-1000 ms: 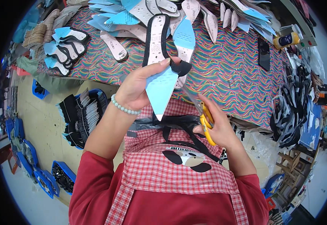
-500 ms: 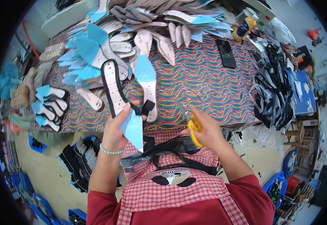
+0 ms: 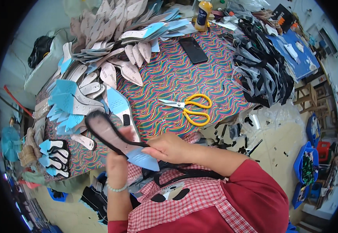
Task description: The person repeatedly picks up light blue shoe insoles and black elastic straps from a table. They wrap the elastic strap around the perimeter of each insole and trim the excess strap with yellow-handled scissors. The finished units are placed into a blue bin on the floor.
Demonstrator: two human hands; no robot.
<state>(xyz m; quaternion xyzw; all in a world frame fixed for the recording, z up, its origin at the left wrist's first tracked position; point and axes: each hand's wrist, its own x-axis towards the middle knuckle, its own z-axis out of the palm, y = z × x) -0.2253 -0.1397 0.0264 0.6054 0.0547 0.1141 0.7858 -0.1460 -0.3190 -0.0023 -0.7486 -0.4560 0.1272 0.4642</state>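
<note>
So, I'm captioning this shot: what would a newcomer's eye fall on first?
Probably the wavy rainbow tablecloth, with yellow-handled scissors lying near its middle. Next, the left hand and right hand on a black-edged insole, low and left of centre. The heap of insole pieces at upper left also stands out.

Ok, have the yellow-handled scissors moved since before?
Yes: from the right hand, the yellow-handled scissors went forward onto the patterned tablecloth, nearer the black phone.
</note>
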